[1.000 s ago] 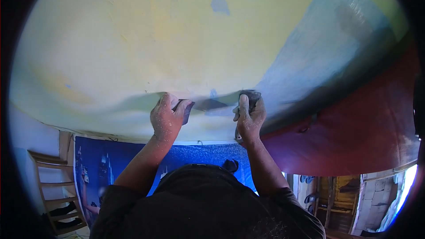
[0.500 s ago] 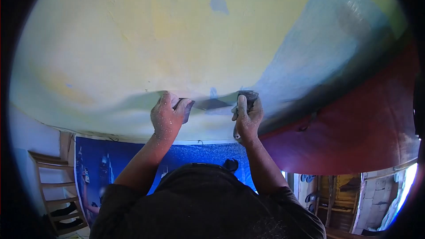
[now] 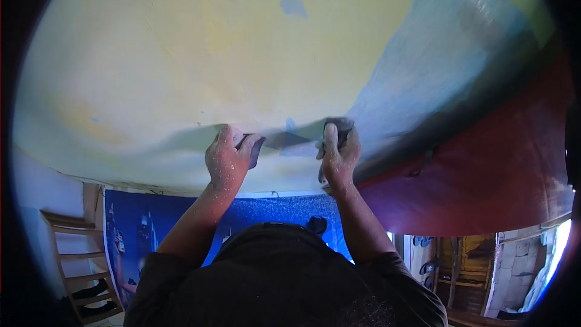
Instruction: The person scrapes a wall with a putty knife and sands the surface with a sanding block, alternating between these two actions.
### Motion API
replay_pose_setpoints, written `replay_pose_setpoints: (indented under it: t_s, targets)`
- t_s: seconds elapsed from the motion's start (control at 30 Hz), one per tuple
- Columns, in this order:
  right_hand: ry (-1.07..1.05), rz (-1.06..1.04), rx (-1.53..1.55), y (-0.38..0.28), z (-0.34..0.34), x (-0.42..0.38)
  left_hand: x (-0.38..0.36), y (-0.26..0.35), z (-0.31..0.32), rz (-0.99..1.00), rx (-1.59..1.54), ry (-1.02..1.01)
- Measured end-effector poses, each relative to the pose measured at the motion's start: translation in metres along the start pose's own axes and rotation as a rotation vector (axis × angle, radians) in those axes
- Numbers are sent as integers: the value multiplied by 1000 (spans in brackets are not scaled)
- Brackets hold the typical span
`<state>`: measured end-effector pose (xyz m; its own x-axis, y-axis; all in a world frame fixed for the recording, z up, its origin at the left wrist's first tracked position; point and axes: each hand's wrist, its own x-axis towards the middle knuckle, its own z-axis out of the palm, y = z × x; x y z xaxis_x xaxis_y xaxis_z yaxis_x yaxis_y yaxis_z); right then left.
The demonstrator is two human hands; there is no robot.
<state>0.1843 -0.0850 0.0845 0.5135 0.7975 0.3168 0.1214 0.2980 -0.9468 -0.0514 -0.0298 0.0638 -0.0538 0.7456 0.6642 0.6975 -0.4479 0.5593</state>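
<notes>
A pale yellow painted surface (image 3: 181,66) fills most of the view, with small blue-grey patches (image 3: 293,0) on it. My left hand (image 3: 227,156) pinches a small dark flat plate (image 3: 256,152) between thumb and fingers, close against the lower part of the surface. To its right, my right hand (image 3: 342,157) is closed around a putty knife (image 3: 340,123), its dark broad blade upward under the thumb and its handle end showing below the palm. White dust speckles both hands and forearms. Between the hands, a blue-grey patch (image 3: 296,145) lies partly in shadow.
A wide pale blue band (image 3: 423,54) crosses the surface at right, beside a dark red sheet (image 3: 478,169). Below hangs a blue printed banner with a city scene (image 3: 136,224). A wooden rack (image 3: 78,254) stands lower left; shelving (image 3: 472,260) and a block wall (image 3: 517,272) appear lower right.
My right hand has tipped the putty knife slightly, and its blade sits a little higher. My left hand stays almost in place. The whole view has shifted slightly.
</notes>
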Motion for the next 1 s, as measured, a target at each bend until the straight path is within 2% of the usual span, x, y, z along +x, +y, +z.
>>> replay_pose_setpoints:
  t_s: [0.13, 0.27, 0.4, 0.57, 0.87, 1.0]
  targets:
    - [4, 56, -29, 2, -2, -3, 3, 3, 0, 5, 16, 20]
    - [-20, 16, 8, -3, 1, 0, -2, 1, -4, 7, 45, -35]
    - [-19, 89, -3, 2, -2, -5, 1, 1, -3, 20, 20, -13]
    - [14, 38, -43, -3, 2, -2, -2, 2, -4, 5, 32, -38]
    - [-21, 99, 3, 1, -2, -3, -2, -1, -5, -6, 57, -67]
    - [-19, 21, -2, -11, 1, 1, -7, -1, -3, -20, 37, -54]
